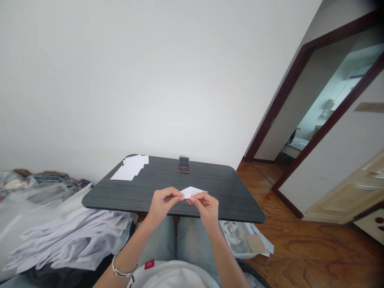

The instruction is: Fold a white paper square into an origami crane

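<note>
The left hand (162, 203) and the right hand (207, 205) are meeting over the near side of the bench (162, 176), each pinching the same white paper (191, 192) between thumb and fingers. The paper is sitting between the two hands, near the bench's front edge, and its far side is rising to a point; whether it is touching the bench, I cannot tell. Both hands are closing on its near edge, with their fingertips almost meeting.

Farther back, a phone (184, 165) is resting near the wall (180, 80), and a few white sheets (129, 168) are overlapping at the back left corner — well apart from the hands. A bracelet (121, 273) is circling the left wrist. Pale cloth (72, 236) is lying heaped left of the bench, while a tub (240, 240) is standing to the right, partly hidden — its contents are looking too jumbled to name.
</note>
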### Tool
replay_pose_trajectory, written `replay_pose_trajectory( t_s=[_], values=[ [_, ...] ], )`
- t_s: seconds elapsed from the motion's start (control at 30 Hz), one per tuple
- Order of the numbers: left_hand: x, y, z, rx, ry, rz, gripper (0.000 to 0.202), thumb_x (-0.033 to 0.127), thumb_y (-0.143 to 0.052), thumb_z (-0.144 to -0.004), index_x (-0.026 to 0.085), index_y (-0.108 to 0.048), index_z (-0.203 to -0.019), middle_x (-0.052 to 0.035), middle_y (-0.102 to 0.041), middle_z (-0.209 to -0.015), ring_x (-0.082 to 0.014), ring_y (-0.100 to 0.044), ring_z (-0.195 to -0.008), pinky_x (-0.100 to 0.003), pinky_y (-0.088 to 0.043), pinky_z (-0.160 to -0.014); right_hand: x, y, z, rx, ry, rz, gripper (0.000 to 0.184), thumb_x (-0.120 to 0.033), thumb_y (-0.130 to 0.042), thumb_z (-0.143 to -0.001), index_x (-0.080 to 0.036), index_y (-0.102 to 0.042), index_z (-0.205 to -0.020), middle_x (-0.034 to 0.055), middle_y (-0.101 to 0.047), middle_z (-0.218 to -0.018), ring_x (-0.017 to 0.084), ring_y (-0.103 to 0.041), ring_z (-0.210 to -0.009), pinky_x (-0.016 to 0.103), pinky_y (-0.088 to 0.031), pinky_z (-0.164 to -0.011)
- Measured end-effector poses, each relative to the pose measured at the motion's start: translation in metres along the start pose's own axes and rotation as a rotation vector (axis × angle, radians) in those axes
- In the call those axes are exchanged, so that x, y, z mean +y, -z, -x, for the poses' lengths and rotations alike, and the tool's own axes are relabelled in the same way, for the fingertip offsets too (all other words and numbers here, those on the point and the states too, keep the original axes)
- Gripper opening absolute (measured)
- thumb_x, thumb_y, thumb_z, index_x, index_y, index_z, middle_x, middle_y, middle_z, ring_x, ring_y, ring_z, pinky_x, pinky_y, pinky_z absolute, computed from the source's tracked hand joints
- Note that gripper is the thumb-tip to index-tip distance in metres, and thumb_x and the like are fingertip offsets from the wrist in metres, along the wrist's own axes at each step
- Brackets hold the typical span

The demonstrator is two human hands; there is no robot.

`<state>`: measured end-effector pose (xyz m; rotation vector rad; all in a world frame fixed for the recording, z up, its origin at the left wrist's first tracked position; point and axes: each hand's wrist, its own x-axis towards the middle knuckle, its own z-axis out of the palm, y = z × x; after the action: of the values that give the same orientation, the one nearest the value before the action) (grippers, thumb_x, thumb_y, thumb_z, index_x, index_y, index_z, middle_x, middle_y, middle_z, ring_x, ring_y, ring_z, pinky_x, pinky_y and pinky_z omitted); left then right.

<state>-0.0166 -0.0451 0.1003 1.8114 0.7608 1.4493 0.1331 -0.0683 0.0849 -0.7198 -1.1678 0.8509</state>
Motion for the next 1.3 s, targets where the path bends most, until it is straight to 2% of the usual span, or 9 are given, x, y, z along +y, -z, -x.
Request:
replay_pose_trajectory(
  t_s=[0.3,0.57,0.73,0.97,1.13,1.3],
  values=[
    [0.0009,-0.0011,-0.0001,0.036,-0.002,-0.077,0.01,0.021,-0.06,-0.071,0.015,-0.064,-0.064,-0.0038,-0.066,-0.067,-0.0151,-0.061,-0.062,-0.023,-0.047,-0.059,0.0009,-0.0043,-0.0003,0.028,-0.088,-0.015,0.012,-0.027,-0.068,-0.065,-0.016,-0.061,-0.063,0.0028,-0.067,-0.06,0.016,-0.063,-0.056,0.028,-0.051,-0.056],
    [-0.0011,-0.0071,0.0002,0.017,0.19,0.139,0.012,0.025,-0.06,-0.072,0.013,-0.06,-0.068,-0.0031,-0.065,-0.068,-0.0152,-0.061,-0.067,-0.025,-0.049,-0.065,0.0022,-0.0048,-0.0044,0.054,-0.126,-0.018,0.013,-0.026,-0.066,-0.067,-0.014,-0.062,-0.062,0.0027,-0.067,-0.057,0.014,-0.062,-0.052,0.025,-0.051,-0.052],
    [-0.0025,-0.0086,0.0003,0.034,0.24,0.183,0.015,0.026,-0.06,-0.072,0.012,-0.058,-0.067,-0.0039,-0.066,-0.069,-0.0157,-0.062,-0.067,-0.027,-0.05,-0.067,0.0043,-0.0053,-0.0049,0.077,-0.131,-0.004,0.013,-0.025,-0.067,-0.066,-0.014,-0.062,-0.062,0.002,-0.067,-0.057,0.014,-0.062,-0.053,0.024,-0.051,-0.055],
    [-0.0075,-0.0106,0.0022,0.047,0.221,0.183,0.015,0.027,-0.059,-0.073,0.013,-0.057,-0.07,-0.0045,-0.066,-0.07,-0.0161,-0.062,-0.069,-0.028,-0.05,-0.068,0.0027,-0.0066,-0.0048,0.109,-0.119,0.034,0.014,-0.026,-0.066,-0.067,-0.015,-0.06,-0.06,0.003,-0.067,-0.057,0.015,-0.062,-0.052,0.025,-0.051,-0.054],
    [-0.0062,-0.0078,0.0014,0.04,0.133,0.055,0.013,0.025,-0.064,-0.068,0.013,-0.058,-0.066,-0.0024,-0.064,-0.064,-0.0138,-0.06,-0.062,-0.023,-0.049,-0.06,0.0017,-0.0058,-0.0033,0.102,-0.108,0.065,0.016,-0.028,-0.065,-0.067,-0.015,-0.059,-0.06,0.0032,-0.067,-0.056,0.016,-0.062,-0.052,0.026,-0.051,-0.052],
    [-0.0043,-0.0075,0.0009,0.032,0.118,0.017,0.013,0.025,-0.062,-0.07,0.013,-0.058,-0.064,-0.0032,-0.065,-0.066,-0.0142,-0.06,-0.063,-0.024,-0.049,-0.061,0.0015,-0.007,-0.0014,0.112,-0.1,0.076,0.016,-0.028,-0.065,-0.068,-0.015,-0.058,-0.061,0.0029,-0.066,-0.057,0.016,-0.063,-0.053,0.026,-0.051,-0.054]
  ],
)
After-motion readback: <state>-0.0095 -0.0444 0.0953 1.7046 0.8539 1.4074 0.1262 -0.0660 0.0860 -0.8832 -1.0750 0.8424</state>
